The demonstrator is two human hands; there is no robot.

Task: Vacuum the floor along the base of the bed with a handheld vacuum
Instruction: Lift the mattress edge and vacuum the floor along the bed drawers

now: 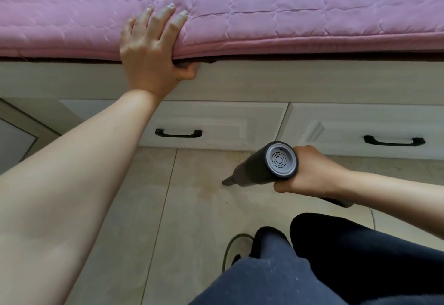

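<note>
Now R hand [310,172] round cylindrical grey vacuum [269,166]; L hand [149,49] fingers gripping quilted pink mattress edge [264,40]

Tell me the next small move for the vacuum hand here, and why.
Probably sweep the nozzle forward and to the right, into the speckled debris where floor meets the drawer fronts. The right hand grips the handheld vacuum with its tip low over the tile, short of that dirt. The left hand braces on the pink quilt edge.
</note>
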